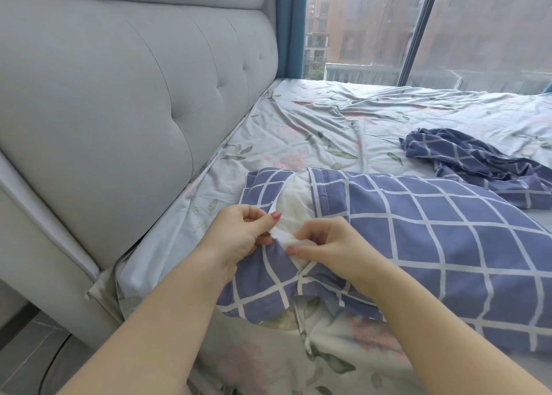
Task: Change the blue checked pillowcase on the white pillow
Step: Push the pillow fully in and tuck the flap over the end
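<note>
Hem of blue checked pillowcase [433,239] is pinched by left hand [239,233], exposed edge of white pillow [295,200] by right hand [325,242] just beside it; edge could be bunched or lost if hem is tugged unevenly.

Your pillow [294,203] sits mostly hidden inside the pillowcase [433,245]; only a white strip shows. The pillowcase and the crumpled checked cloth [478,164] both run off the right edge. Your left hand [239,233] has its fingertips tucked under fabric. Buildings through the window [373,21] are blurred.
</note>
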